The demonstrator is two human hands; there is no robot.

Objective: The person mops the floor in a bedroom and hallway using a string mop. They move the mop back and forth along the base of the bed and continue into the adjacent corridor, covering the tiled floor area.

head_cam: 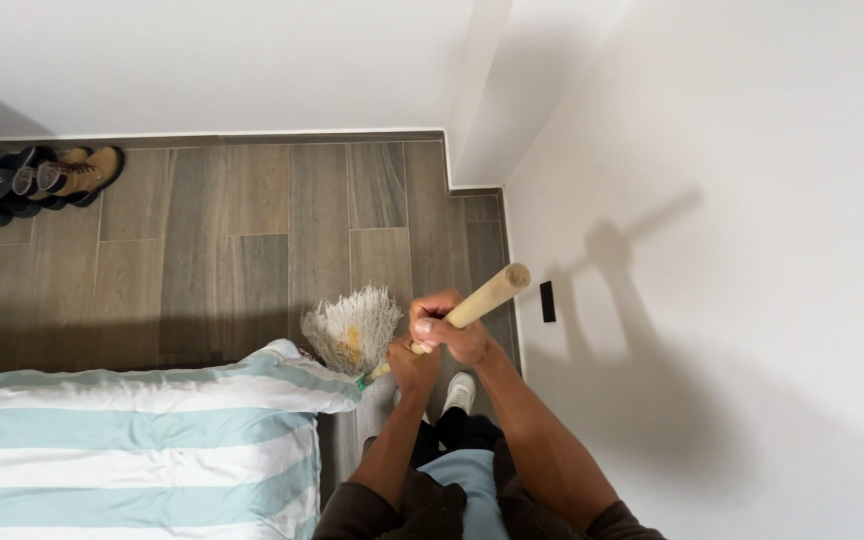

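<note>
Both hands, left [412, 365] & right [442, 325], grip closed on mop handle [487, 293]; mop head [352, 328] on floor [202, 250].

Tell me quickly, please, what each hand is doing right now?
Left hand: closed around the mop handle, lower down.
Right hand: closed around the same handle, higher up.
</note>
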